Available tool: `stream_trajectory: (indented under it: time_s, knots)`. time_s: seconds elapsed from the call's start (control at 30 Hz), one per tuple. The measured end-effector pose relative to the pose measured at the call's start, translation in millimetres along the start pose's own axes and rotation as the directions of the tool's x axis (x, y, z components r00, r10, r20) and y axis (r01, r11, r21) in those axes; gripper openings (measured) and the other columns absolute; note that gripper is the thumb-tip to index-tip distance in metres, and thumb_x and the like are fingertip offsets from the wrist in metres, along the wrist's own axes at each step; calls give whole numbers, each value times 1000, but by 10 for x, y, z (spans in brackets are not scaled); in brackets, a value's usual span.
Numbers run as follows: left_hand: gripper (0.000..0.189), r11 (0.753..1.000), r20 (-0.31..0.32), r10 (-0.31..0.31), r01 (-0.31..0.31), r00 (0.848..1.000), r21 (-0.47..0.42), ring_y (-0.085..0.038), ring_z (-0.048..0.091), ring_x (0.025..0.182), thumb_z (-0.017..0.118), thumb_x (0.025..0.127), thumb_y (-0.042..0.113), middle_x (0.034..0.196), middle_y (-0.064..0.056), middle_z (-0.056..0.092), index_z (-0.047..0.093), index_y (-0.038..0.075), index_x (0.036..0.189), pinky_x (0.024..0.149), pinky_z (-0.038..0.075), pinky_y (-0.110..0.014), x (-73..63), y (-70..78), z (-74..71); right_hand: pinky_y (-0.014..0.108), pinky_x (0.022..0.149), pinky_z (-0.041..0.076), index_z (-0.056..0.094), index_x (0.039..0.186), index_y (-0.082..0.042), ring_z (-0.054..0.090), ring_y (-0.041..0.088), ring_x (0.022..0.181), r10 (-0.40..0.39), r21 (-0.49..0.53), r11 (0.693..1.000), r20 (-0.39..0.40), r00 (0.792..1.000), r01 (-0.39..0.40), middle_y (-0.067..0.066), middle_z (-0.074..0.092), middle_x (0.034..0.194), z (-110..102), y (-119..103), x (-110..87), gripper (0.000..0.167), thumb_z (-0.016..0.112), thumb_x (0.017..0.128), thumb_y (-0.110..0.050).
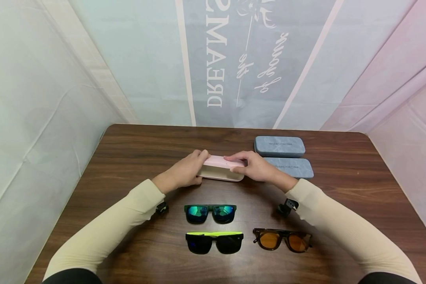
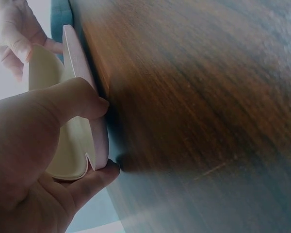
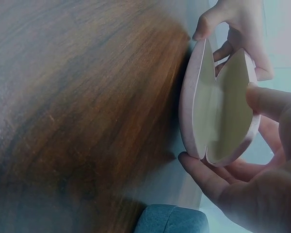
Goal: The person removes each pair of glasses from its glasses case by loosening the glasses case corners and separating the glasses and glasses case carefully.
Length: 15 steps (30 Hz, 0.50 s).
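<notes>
A pink glasses case [image 1: 218, 172] with a cream lining stands partly open between both hands, its opening facing the person. My left hand [image 1: 185, 170] grips the case's left end, thumb at one rim and fingers around the end, as the left wrist view shows. At the other end my right hand [image 1: 254, 167] holds the case; in the right wrist view its thumb [image 3: 266, 101] presses the lid edge and a finger reaches the base's end. The cream inside [image 3: 228, 111] holds nothing that shows.
Two blue glasses cases [image 1: 279, 146] lie closed at the back right, close beside the right hand. Nearer the person lie sunglasses with blue-green lenses [image 1: 210, 213], black sunglasses with lime temples [image 1: 214, 243] and amber-lensed sunglasses [image 1: 283, 240]. A printed cloth [image 1: 145, 59] hangs behind the wooden table [image 1: 135, 157].
</notes>
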<state>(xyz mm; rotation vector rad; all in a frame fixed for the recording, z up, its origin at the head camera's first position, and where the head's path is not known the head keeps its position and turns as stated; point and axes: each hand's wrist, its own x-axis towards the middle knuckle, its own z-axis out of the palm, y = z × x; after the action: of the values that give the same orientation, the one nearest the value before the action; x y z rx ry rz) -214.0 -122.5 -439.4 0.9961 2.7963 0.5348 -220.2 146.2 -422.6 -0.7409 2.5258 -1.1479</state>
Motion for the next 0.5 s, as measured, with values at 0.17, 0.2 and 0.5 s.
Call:
stream_trajectory:
  time_s: [0.17,0.2,0.5]
  knots:
    - [58,1000,1,7,-7,1000,3,-34,57,114,78,83,4,127,-24,53,42,8,128,93,52,-45,-1,-4,1,48,97,50,69,133,-12,60,28,120,2,-4,1000,-11,1000,-2,12,66,132,11,-1,-5,40,75,94,-11]
    - [58,1000,4,7,-7,1000,7,-34,57,114,78,83,4,127,-23,53,42,9,128,93,52,-44,0,-3,0,48,97,50,69,133,-12,60,28,120,4,-4,1000,-12,1000,-4,12,66,132,12,-2,-5,40,75,94,-11]
    - [51,998,-4,39,-39,999,43,-35,57,108,76,82,3,121,-23,55,42,6,121,90,51,-46,-6,-1,5,48,97,50,72,128,-11,60,30,119,-34,-88,996,-13,999,33,14,66,130,47,-8,-23,38,78,91,-9]
